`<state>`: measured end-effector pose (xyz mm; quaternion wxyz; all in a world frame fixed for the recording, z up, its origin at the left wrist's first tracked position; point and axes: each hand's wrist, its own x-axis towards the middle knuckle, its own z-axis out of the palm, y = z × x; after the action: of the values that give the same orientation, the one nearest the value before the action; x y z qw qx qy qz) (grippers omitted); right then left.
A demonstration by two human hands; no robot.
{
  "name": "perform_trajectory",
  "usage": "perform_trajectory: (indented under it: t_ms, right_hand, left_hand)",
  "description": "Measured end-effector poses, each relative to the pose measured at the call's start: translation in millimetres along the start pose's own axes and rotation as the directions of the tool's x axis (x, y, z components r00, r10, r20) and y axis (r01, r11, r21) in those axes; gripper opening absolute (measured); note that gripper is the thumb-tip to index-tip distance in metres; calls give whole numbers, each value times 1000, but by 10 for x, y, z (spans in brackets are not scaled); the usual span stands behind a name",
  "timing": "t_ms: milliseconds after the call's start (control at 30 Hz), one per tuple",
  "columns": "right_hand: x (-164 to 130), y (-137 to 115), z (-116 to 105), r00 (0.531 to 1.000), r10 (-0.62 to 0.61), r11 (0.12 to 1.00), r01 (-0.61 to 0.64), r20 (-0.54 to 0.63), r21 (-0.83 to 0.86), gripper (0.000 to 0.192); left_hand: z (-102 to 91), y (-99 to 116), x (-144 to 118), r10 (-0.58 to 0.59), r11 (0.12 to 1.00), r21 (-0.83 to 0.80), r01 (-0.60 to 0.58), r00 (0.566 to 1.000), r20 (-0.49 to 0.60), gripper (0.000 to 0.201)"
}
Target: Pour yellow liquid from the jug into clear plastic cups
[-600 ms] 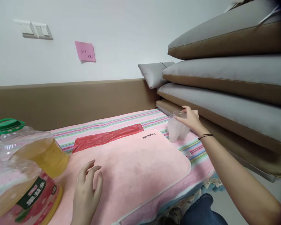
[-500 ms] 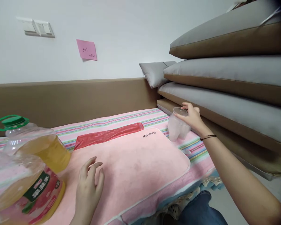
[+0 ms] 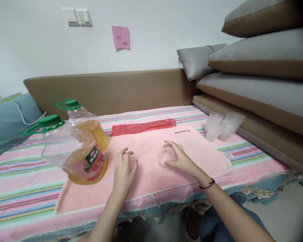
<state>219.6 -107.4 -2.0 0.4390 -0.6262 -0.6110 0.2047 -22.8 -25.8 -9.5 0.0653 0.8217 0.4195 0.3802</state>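
Note:
My right hand (image 3: 178, 157) is curled round a clear plastic cup (image 3: 165, 157) over the middle of the pink mat (image 3: 146, 181); the cup is a little blurred, and I cannot tell whether it touches the mat. My left hand (image 3: 125, 169) is over the mat's left part, fingers apart and slightly bent, with nothing in it. Left of that hand stands a big clear bottle (image 3: 87, 161) with a pink label, a green cap and yellowish drink inside. A similar bottle (image 3: 93, 129) is behind it. Two stacks of clear cups (image 3: 213, 127) stand at the right, beyond the mat.
A folded red plastic bag (image 3: 143, 127) lies along the mat's far edge. Striped cloth (image 3: 22, 174) covers the surface below. Stacked grey and brown cushions (image 3: 257, 85) rise on the right, and a brown headboard (image 3: 116, 90) runs along the wall behind.
My right hand has come left from the cup stacks to the mat with one cup. The view has swung left, showing both bottles in full. My left hand stays open over the mat.

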Motion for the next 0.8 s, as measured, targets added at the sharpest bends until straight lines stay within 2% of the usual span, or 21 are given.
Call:
perform_trajectory:
  t_ms: [133,400,533,633,700,800]
  right_hand:
    - [15,19,27,999,24,999,-26,-41,-48,77]
    - [16,25,63,1000,24,996,-25,-11,-81,80]
    - [6,108,-48,999,32,997,-33,-18,-68,87]
    - [-41,214,-206,992,116,982,-107,48,-156,101]
    - [-94,269,-293,953,264,924,-206,148,-322,122]
    - [-184,290,-333,828,497,768,-282,260,-575,146]
  left_hand:
    - [-92,-24,-38,-27,1000,10,27,1000,16,22]
    - [-169,-16,-51,-48,999,3,48,999,16,22]
    - [-178,-16,-60,-44,999,-5,44,999,15,21]
    - [-179,-46,-64,-37,999,-2,37,999,11,22]
    - [-182,-74,-65,-35,999,5,35,999,10,22]
    - [-188,-116,-60,-28,999,17,28,1000,6,23]
